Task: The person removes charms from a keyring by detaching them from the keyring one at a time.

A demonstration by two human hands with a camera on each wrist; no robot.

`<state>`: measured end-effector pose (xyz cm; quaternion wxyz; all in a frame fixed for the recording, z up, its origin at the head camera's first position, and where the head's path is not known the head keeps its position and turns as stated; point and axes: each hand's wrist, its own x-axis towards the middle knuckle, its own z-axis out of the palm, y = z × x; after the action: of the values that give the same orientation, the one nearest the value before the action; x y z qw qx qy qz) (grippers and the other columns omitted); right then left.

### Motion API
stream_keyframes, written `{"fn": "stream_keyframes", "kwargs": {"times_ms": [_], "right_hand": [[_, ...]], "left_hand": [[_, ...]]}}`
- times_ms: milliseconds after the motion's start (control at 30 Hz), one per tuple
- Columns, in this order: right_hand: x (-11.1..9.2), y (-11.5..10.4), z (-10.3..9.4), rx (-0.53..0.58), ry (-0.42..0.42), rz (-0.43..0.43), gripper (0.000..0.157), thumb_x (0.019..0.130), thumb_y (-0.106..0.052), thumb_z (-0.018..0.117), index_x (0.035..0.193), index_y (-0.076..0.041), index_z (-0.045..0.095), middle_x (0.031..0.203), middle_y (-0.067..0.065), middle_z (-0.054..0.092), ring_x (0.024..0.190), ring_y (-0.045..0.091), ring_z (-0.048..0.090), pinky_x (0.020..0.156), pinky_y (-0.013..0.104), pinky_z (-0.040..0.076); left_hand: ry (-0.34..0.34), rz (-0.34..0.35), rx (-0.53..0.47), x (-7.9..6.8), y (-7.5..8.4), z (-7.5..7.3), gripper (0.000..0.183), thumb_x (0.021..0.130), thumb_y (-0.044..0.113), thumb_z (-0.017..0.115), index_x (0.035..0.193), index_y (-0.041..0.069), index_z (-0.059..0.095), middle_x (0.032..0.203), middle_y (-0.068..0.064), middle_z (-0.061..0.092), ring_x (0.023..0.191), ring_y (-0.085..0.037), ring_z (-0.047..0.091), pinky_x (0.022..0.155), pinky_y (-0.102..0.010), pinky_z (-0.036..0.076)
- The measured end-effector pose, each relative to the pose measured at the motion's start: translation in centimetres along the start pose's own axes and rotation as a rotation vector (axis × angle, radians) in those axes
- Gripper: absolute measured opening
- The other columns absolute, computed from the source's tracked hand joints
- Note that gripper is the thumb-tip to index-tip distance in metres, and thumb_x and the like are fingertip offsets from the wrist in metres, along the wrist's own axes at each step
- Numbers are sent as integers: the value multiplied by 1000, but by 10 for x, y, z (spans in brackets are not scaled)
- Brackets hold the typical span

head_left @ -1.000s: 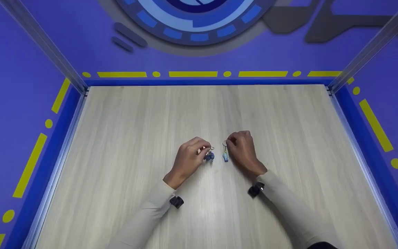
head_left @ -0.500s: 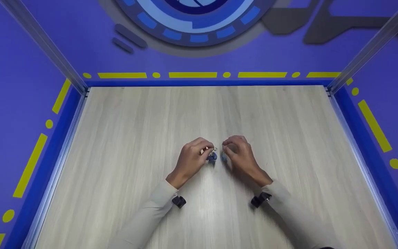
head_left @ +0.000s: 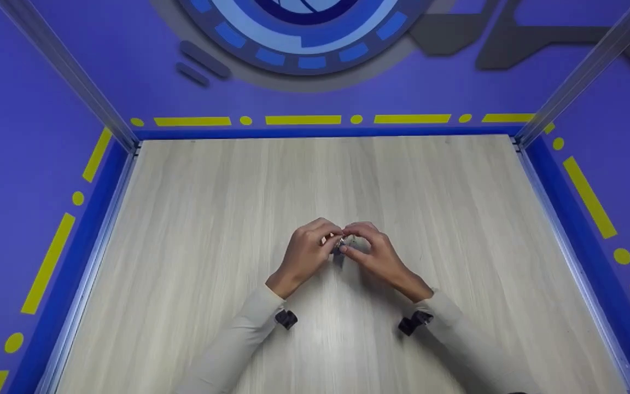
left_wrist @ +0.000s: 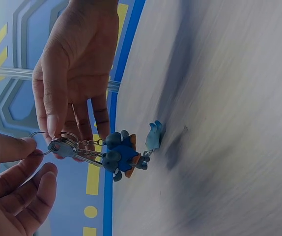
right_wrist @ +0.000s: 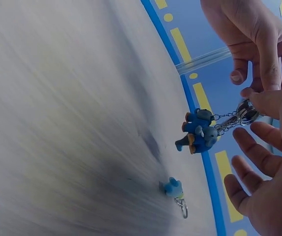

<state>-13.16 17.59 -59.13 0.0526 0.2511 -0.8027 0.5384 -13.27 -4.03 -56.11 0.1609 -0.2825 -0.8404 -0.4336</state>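
Observation:
My left hand [head_left: 309,246] pinches a key ring [left_wrist: 35,140] between thumb and finger. A silver key [left_wrist: 66,148] and two grey-and-blue elephant charms [right_wrist: 202,137] on short chains hang from it. From the other side, my right hand [head_left: 378,254] holds the same bunch, its thumb on the rings beside the key and its other fingers loosely bent. A light blue animal keychain [right_wrist: 173,188] with its own silver ring [right_wrist: 183,209] lies on the table below, apart from both hands. In the head view the fingers hide most of these things.
The pale wood table [head_left: 227,197] spreads around the hands. Blue walls with yellow marks [head_left: 304,120] and metal frame posts [head_left: 82,87] enclose it at the back and sides. Each wrist bears a small black camera [head_left: 286,319].
My right hand has let go of the light blue keychain's ring and moved left onto the bunch. My left hand has shifted slightly right, still holding the key ring.

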Motion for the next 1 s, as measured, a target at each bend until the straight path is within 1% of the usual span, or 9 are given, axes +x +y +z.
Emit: {"fn": "stream_keyframes", "kwargs": {"times_ms": [67,167,367,500,600,700,800,1000], "right_hand": [[0,0,1,-5,-6,-4,28,96,-4,85,123,-6,79,124,9,75,124,33,66,106,50,53],[1,-1,2,-14,-4,-16,29,94,-2,86,122,-5,78,122,9,76,119,32,68,103,50,55],[2,0,2,-43,45,-51,28,89,0,89,116,-5,79,113,9,79,110,34,71,94,52,56],[1,-1,1,-38,51,-53,24,90,-2,89,112,-6,79,109,7,79,108,33,71,93,51,55],[0,-2,1,-34,44,-39,23,92,-3,89,112,-7,78,110,6,78,108,31,71,94,51,55],[-1,-3,1,-36,38,-33,24,92,-4,89,113,-5,77,112,7,77,106,31,72,93,52,56],[-1,-3,1,-37,31,-36,25,92,-3,88,113,-3,75,113,8,76,103,31,73,92,50,58],[0,-3,1,-27,39,-63,20,92,2,85,109,-3,75,103,7,76,96,30,74,89,41,60]], "left_hand": [[-2,-3,-5,0,1,0,5,102,6,79,101,8,84,101,-1,79,84,-12,70,70,-31,56],[6,-6,-16,0,1,0,4,102,6,79,101,8,84,100,-2,80,83,-12,70,70,-32,56],[33,7,-21,-1,2,-2,6,100,3,80,99,8,83,96,-3,78,79,-13,68,68,-31,55],[42,12,-12,-2,2,-2,7,99,2,81,97,9,81,93,-1,77,76,-12,66,67,-31,54],[44,13,-7,-2,2,-2,6,98,3,82,96,9,81,92,-1,77,77,-12,66,68,-31,55],[45,13,-3,-3,1,-3,6,99,3,82,96,8,81,91,-1,77,77,-11,66,68,-31,55],[43,7,-5,-4,0,-3,7,99,2,81,96,8,81,91,-2,77,77,-12,66,68,-31,56],[42,-1,-21,-5,0,-4,7,99,2,81,96,8,81,91,-1,77,77,-12,66,68,-30,55]]}}
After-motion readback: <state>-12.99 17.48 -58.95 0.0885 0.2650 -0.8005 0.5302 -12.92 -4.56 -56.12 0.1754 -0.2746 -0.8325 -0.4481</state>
